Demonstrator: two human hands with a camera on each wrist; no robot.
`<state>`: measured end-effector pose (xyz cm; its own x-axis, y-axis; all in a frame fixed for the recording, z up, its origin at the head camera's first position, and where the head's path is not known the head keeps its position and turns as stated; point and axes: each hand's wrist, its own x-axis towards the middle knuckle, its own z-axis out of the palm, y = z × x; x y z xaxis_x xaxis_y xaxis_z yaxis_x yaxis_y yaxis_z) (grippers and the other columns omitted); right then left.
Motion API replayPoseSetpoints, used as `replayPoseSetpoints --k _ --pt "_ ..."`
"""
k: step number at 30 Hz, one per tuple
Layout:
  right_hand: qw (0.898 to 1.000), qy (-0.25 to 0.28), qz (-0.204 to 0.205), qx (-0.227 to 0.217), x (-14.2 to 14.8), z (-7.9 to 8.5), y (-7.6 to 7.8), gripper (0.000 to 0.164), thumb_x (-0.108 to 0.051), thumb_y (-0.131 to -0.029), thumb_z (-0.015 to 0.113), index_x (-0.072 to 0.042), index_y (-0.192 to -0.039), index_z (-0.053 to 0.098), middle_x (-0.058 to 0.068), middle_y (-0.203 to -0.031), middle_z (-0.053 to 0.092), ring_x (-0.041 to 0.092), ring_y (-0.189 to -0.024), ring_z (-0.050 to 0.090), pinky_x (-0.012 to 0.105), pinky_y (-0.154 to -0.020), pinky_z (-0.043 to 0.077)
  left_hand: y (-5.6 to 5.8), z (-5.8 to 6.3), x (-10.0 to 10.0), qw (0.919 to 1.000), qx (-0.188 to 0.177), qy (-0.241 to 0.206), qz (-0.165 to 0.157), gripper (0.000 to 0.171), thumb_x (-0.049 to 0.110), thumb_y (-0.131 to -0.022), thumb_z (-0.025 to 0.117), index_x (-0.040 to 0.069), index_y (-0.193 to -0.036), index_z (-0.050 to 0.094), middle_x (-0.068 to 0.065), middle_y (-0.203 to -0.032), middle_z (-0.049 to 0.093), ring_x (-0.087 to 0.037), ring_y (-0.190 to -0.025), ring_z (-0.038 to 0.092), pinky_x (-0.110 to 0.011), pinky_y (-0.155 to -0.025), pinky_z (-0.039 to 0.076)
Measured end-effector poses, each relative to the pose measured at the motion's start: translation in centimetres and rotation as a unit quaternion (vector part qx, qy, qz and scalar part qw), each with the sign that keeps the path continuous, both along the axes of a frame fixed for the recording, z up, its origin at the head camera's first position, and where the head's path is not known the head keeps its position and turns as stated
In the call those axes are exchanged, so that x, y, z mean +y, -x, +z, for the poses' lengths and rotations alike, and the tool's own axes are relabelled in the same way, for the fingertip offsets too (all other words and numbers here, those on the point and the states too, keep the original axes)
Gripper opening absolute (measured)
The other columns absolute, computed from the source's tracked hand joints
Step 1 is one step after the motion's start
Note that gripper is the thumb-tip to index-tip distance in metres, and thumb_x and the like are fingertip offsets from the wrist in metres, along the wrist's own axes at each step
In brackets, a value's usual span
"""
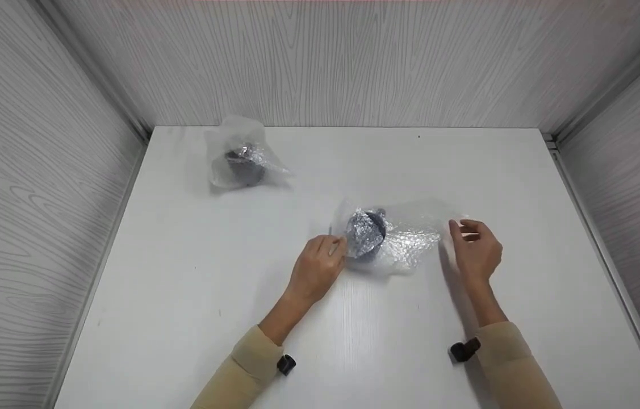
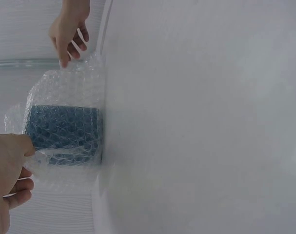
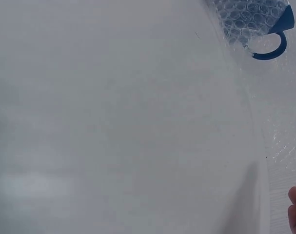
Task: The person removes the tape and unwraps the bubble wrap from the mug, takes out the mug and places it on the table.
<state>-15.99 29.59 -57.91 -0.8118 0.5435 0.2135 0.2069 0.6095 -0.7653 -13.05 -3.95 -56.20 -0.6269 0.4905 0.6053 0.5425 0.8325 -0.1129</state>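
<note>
Near the middle of the table a dark blue mug [image 1: 377, 220] stands partly covered by bubble wrap [image 1: 413, 241]. Its bare handle and a strip of its rim show in the right wrist view, where the mug [image 3: 286, 20] is cut by the frame. My left hand [image 1: 317, 268] pinches the wrap close against the mug's left side. At the other end my right hand [image 1: 477, 253] holds the sheet's far edge between thumb and fingers. The wrap stretches from the mug toward that hand. In the left wrist view, bubbles cover the visible mug wall.
A second bundle [image 1: 246, 165], a dark object inside bubble wrap, stands at the back left of the white table [image 1: 195, 307]. Wood-grain panels [image 1: 320, 62] enclose the table at the back and both sides. Each sleeve carries a small black device [image 1: 286, 364] at the wrist.
</note>
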Motion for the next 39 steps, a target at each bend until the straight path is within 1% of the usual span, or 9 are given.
replayPoseSetpoints --k 4,8,13,16,18,24,27,34,39 --pt "0.999 -0.009 0.017 0.047 -0.8 0.5 -0.6 0.031 -0.033 -0.096 0.077 -0.006 -0.111 0.078 0.012 -0.103 0.082 0.025 -0.086 0.073 0.013 -0.072 0.045 0.0 0.0 0.0 1.0 0.002 0.001 -0.002 0.027 0.017 -0.089 0.085 0.008 -0.114 0.079 -0.004 -0.104 0.076 -0.018 -0.1 0.073 -0.028 -0.091 0.061" --pt "0.992 -0.031 0.075 0.096 -1.9 1.2 -1.1 0.026 -0.025 -0.094 0.081 -0.004 -0.108 0.078 0.014 -0.099 0.081 0.027 -0.086 0.074 0.016 -0.074 0.049 0.0 0.0 -0.1 1.0 0.002 -0.001 -0.006 0.027 0.016 -0.089 0.084 0.007 -0.113 0.079 -0.005 -0.104 0.077 -0.018 -0.1 0.073 -0.029 -0.09 0.061" --pt "0.975 -0.02 0.174 0.138 -3.2 2.3 -1.4 0.023 -0.015 -0.091 0.084 -0.003 -0.109 0.077 0.014 -0.103 0.08 0.009 -0.094 0.069 0.032 -0.083 0.055 0.1 0.0 -0.1 0.9998 -0.004 -0.015 -0.011 0.026 0.015 -0.089 0.083 0.007 -0.113 0.079 -0.006 -0.103 0.076 -0.02 -0.099 0.073 -0.029 -0.09 0.061" --pt "0.964 -0.012 0.221 0.151 -3.8 2.9 -1.3 0.024 -0.011 -0.089 0.085 -0.002 -0.109 0.077 0.013 -0.106 0.079 0.0 -0.099 0.066 0.034 -0.087 0.056 0.1 0.0 -0.1 0.9998 -0.006 -0.018 -0.01 0.026 0.015 -0.089 0.083 0.007 -0.113 0.079 -0.006 -0.103 0.076 -0.019 -0.099 0.074 -0.029 -0.09 0.061" --pt "0.956 -0.017 0.247 0.158 -4.0 3.2 -1.3 0.026 -0.01 -0.087 0.086 -0.002 -0.11 0.078 0.013 -0.106 0.079 0.004 -0.101 0.067 0.031 -0.089 0.056 0.0 0.0 -0.1 0.9998 -0.007 -0.016 -0.009 0.026 0.016 -0.089 0.083 0.007 -0.114 0.078 -0.006 -0.104 0.076 -0.019 -0.1 0.073 -0.029 -0.091 0.061" --pt "0.934 -0.052 0.312 0.166 -4.8 3.7 -1.1 0.033 -0.009 -0.082 0.089 -0.007 -0.113 0.079 0.011 -0.112 0.077 0.03 -0.11 0.067 0.018 -0.1 0.046 -0.1 0.1 -0.1 0.9999 -0.006 -0.009 -0.006 0.027 0.018 -0.091 0.082 0.008 -0.116 0.078 -0.006 -0.106 0.076 -0.019 -0.102 0.073 -0.028 -0.094 0.06" --pt "0.921 -0.083 0.343 0.166 -5.1 3.9 -1.1 0.036 -0.012 -0.082 0.09 -0.009 -0.115 0.079 0.012 -0.117 0.075 0.032 -0.115 0.065 0.024 -0.104 0.047 -0.1 0.1 0.0 1.0 -0.003 -0.008 -0.004 0.027 0.018 -0.091 0.082 0.008 -0.115 0.078 -0.006 -0.105 0.076 -0.019 -0.102 0.073 -0.028 -0.093 0.06" --pt "0.884 -0.168 0.4 0.174 -5.9 4.1 -0.7 0.043 -0.024 -0.081 0.091 -0.009 -0.119 0.077 0.011 -0.126 0.075 0.034 -0.123 0.064 0.051 -0.105 0.052 0.0 0.0 -0.1 0.9999 0.0 -0.013 -0.008 0.026 0.015 -0.091 0.082 0.007 -0.115 0.078 -0.005 -0.105 0.076 -0.019 -0.1 0.073 -0.029 -0.091 0.061" --pt "0.869 -0.2 0.415 0.183 -6.5 4.0 -0.4 0.048 -0.028 -0.079 0.093 -0.01 -0.121 0.077 0.011 -0.13 0.075 0.037 -0.125 0.064 0.058 -0.105 0.051 0.0 -0.1 -0.1 0.9999 -0.001 -0.012 -0.006 0.026 0.016 -0.091 0.082 0.008 -0.115 0.078 -0.005 -0.105 0.075 -0.019 -0.101 0.073 -0.029 -0.093 0.061"
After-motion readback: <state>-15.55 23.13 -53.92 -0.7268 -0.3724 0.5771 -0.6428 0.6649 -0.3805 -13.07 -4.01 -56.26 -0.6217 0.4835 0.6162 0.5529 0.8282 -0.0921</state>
